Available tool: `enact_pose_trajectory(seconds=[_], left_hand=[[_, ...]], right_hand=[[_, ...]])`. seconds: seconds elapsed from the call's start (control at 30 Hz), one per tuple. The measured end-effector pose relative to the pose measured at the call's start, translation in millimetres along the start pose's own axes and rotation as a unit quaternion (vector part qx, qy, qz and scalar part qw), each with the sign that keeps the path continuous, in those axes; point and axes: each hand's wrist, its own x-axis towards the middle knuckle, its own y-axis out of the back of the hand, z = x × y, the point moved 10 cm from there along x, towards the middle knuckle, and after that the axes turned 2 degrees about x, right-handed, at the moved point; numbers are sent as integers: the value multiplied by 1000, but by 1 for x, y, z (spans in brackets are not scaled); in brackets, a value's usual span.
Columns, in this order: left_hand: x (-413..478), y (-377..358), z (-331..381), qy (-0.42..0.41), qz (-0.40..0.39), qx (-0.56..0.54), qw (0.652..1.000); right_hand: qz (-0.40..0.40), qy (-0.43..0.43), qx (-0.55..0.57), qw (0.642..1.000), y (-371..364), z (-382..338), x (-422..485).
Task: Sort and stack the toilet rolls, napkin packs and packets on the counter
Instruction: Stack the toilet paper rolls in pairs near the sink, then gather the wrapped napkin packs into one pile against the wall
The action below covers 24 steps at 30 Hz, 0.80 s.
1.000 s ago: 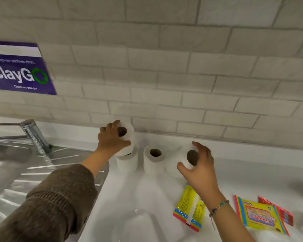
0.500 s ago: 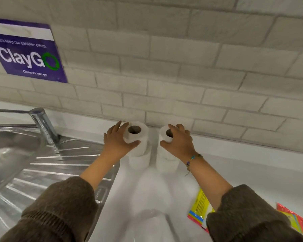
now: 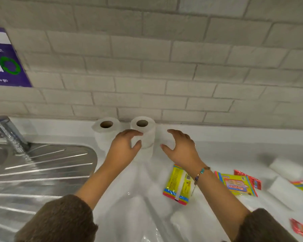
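The pale brick-tiled wall filled the upper half of what I could see, and below it the white desk ran off towards three o'clock. A steel drainboard took up the nine o'clock side, with a purple sign on the wall above it at ten o'clock. Two white napkin packs lay blurred at the three o'clock edge. Against the wall at twelve o'clock stood the toilet rolls, upright with their cores showing: the left roll and, just beside it, the right roll, which sat on top of another roll. The left roll stood just as high, but the arm hid its base. The left hand reached in with loosely curved fingers, thumb and fingertips touching the near side of the right roll without wrapping it. The right hand hung just beside that pile at its three o'clock, fingers spread and arched, clear of the paper and holding nothing. A yellow packet lay flat under the right wrist at five o'clock; a second yellow packet and a red packet overlapped further towards three. The tap rose at nine o'clock. A beaded bracelet circled the right wrist.
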Motion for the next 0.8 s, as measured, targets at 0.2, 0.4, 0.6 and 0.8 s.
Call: enact_pose_trajectory(seconds=[0.2, 0.4, 0.6, 0.8], left_hand=[[-36, -75, 63, -9, -86, -64, 994], [-74, -159, 139, -21, -182, -83, 980], [-117, -218, 192, 17, -177, -89, 980], [-173, -251, 205, 128, -116, -100, 980]], right_hand=[[7, -96, 53, 994, 37, 89, -76], [9, -172, 71, 983, 78, 176, -144], [-30, -173, 46, 983, 102, 251, -195], [-91, -167, 64, 980, 97, 316, -225]])
